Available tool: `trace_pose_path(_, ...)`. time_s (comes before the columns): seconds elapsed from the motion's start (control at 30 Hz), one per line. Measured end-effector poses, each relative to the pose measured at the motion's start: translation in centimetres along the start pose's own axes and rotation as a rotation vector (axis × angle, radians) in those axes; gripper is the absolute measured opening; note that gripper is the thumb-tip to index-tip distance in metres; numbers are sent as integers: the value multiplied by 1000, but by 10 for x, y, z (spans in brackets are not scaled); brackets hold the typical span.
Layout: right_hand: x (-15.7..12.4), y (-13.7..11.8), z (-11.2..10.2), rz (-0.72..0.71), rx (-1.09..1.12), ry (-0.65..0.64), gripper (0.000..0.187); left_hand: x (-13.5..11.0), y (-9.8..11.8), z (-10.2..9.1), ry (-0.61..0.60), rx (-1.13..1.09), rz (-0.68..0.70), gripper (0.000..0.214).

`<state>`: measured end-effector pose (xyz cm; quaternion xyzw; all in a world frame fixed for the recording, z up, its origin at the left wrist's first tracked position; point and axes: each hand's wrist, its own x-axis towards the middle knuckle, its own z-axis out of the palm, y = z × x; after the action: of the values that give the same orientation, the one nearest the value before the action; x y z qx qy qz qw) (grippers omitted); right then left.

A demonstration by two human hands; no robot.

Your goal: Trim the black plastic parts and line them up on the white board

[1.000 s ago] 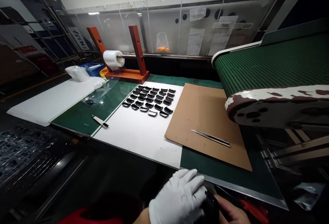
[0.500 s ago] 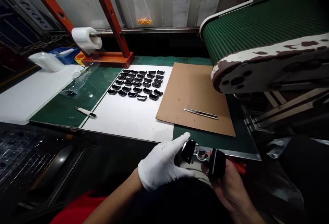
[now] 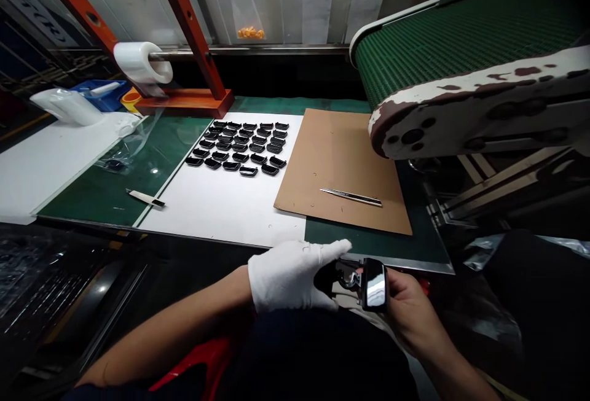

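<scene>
- The left hand point(image 3: 290, 277), in a white cotton glove, is closed around the dark end of a glossy black part point(image 3: 354, 281), fingers pointing toward the bench.
- The bare right hand point(image 3: 408, 309) grips the part's other end, with its mirror-bright face point(image 3: 374, 284) turned up; a small metal clip point(image 3: 349, 278) shows between the hands.
- The part is held in the air just in front of the bench edge, over the person's lap.
- Holding it in both hands near the body looks right for this fine handling; the judgement here is that the shiny face is best touched only at its edges, with the glove taking the contact.
- Whether the two ends are joined cannot be told from this view.
- In the earlier frame, two dark pieces stood apart in the hands; now they sit close together, the hands have drawn nearer, and the view has shifted slightly.
- Ahead, rows of black parts point(image 3: 249, 171) lie on a white sheet point(image 3: 221, 217).
- To the right of the rows, a steel blade tool point(image 3: 350, 197) lies on a kraft cardboard sheet point(image 3: 322, 167).
- To the left, a craft knife point(image 3: 145, 198) lies on a green bench mat point(image 3: 157, 143).
- Behind, a film roll point(image 3: 138, 63) sits on an orange wooden stand point(image 3: 188, 103).
- A green conveyor belt point(image 3: 461, 32) passes overhead on the right.
</scene>
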<state>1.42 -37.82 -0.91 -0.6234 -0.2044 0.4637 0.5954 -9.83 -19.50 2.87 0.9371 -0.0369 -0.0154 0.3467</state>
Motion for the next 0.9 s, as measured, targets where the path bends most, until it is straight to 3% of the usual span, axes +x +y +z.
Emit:
trace_pose_path(0.13,-2,-14,-6,-78,-287,-46,26,-1,6,-8,-26,51,17,84)
trace_pose_path(0.3,-10,-35,-4,-169,-448,-13,30,-12,11,-2,154,-17,80,75)
trace_pose_path(0.37,-12,-38,-4,-192,-473,-62,29,-19,14,5,227,-32,99,78)
trace_pose_path(0.47,-13,-35,-2,-203,-407,-163,26,-29,20,14,330,-73,74,82)
trace_pose_path(0.57,-10,-23,4,-191,-243,-205,21,-40,24,23,369,-138,-64,82)
trace_pose_path(0.7,-4,3,14,-47,-13,-229,18,-53,20,43,341,-211,-242,82)
trace_pose_path(0.9,6,47,24,125,125,-219,16,-64,9,88,377,-449,-482,79)
